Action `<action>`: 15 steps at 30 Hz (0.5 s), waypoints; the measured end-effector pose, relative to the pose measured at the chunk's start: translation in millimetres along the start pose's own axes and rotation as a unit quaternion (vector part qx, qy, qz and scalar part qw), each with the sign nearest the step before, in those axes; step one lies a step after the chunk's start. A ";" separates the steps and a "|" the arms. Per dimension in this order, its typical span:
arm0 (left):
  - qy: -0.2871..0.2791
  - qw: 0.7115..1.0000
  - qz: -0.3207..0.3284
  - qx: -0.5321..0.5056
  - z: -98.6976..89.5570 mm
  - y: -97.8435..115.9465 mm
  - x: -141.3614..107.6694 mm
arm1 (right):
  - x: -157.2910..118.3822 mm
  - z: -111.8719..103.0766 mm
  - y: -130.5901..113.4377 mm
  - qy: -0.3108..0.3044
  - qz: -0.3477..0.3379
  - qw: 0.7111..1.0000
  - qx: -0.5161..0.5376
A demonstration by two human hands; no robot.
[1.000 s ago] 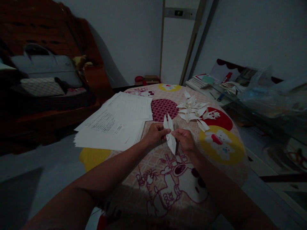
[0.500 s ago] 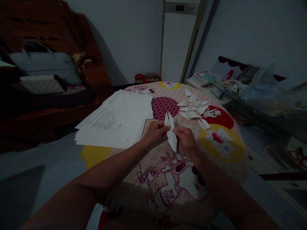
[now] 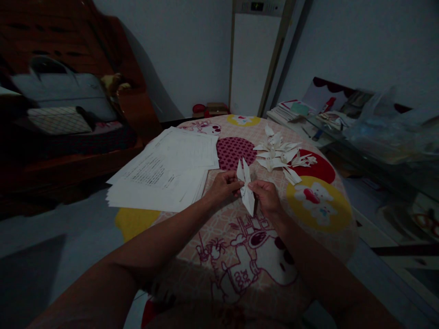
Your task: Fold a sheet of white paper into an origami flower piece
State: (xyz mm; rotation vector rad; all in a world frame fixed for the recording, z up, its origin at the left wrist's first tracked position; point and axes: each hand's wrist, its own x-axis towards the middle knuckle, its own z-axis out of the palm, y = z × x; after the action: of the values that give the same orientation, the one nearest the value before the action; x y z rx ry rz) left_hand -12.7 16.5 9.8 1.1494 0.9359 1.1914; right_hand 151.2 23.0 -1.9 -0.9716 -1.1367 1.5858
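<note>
A narrow folded white paper (image 3: 247, 196) with two long points at its far end is held between my hands above the round table. My left hand (image 3: 224, 186) pinches its left edge near the middle. On the opposite edge, the fingers of my right hand (image 3: 266, 194) are closed on the same paper. Just beyond my right hand lies a cluster of folded white paper pieces (image 3: 274, 151). A stack of printed white sheets (image 3: 164, 169) rests on the table to the left of my left hand.
The round table has a patterned cloth (image 3: 192, 233). At the right stands a glass-topped table with a clear plastic bag (image 3: 380, 128) and papers (image 3: 286, 111). A wooden seat at the left holds a grey bag (image 3: 73, 93).
The folded paper has shifted very slightly to the right, and its two far points are a little further apart. Both hands keep hold of it.
</note>
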 end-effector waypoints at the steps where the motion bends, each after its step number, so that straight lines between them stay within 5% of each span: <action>1: -0.010 1.000 -0.002 -0.002 -0.4 -0.4 0.4 | 0.0 -0.2 0.0 0.000 0.003 1.000 0.005; 15: -0.019 1.000 -0.020 -0.011 -1.8 -3.9 2.2 | 1.2 -2.3 3.6 -0.022 0.013 1.000 0.008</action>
State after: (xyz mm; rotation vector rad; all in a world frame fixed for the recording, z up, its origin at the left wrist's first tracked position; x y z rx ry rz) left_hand -13.3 19.0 5.8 1.1281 0.9107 1.1406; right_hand 152.2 24.1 -6.0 -0.9486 -1.1451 1.6425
